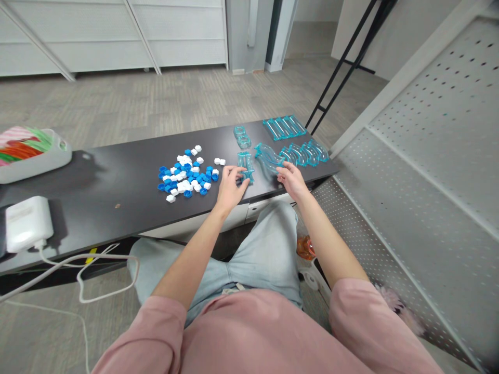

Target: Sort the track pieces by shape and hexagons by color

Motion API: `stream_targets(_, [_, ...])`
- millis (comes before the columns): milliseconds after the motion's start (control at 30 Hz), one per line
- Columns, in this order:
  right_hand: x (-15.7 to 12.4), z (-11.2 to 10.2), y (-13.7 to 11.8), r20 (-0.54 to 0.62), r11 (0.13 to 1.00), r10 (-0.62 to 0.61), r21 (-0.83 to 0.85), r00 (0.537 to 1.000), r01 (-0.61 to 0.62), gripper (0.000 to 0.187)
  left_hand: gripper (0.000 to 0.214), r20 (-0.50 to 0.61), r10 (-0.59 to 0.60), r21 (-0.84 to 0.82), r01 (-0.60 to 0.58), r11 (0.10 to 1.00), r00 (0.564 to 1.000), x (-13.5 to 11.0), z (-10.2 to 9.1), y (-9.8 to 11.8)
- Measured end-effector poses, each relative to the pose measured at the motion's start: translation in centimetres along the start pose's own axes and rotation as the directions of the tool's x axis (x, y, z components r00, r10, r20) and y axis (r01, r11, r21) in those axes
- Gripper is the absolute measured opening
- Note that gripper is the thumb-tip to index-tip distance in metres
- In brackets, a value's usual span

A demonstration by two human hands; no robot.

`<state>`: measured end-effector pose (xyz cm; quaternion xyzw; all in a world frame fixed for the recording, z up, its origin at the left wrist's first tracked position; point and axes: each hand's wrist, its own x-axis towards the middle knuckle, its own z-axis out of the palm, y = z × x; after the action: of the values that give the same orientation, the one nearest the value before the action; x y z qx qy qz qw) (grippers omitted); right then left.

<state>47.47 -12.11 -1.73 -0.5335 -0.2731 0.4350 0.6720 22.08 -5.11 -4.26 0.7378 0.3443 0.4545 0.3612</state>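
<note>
My left hand (230, 187) pinches the near end of a short clear-blue track piece (246, 165) between thumb and fingertips. The piece lies flat on the black table (117, 182), close to the table's near edge, pointing away from me.

Just right of that track piece lies a wavy track piece (268, 156). My right hand (291, 179) rests its fingertips on the wavy piece's near end, fingers loosely spread and gripping nothing. Both wrists hang over the table's near edge, above my knees.

Further right of the short track piece, a row of curved pieces (307, 152) runs almost to the table's right end, with little bare surface beyond it. Behind and to the right of the track piece, a row of straight pieces (284, 127) sits against the far edge. Directly behind the track piece, two small looped pieces (242, 136) lie near it.

Left of the track piece, a pile of blue and white connectors (186, 174) spreads out, its nearest bits just beside my left hand. Beyond the pile the black top is bare for a long stretch. Far left of the track piece stand a white box (26, 222) with a cable (97, 259) drooping over the near edge, and a tray of coloured strips (31, 150). A white perforated panel (421, 197) slopes close past the table's right end.
</note>
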Motion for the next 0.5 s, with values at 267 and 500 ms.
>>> stream_targets(267, [0.08,0.31,0.45,-0.036,0.998,-0.009,-0.057,0.999,0.006,0.081,0.029,0.022,-0.047,-0.098,0.049,0.994,0.999,0.41,-0.18,-0.15])
stream_targets(500, [-0.04,0.42,0.35,0.011,0.995,0.018,-0.099,1.000,-0.017,0.086,0.026,0.002,-0.058,-0.058,0.058,0.997,0.998,0.45,-0.27,0.06])
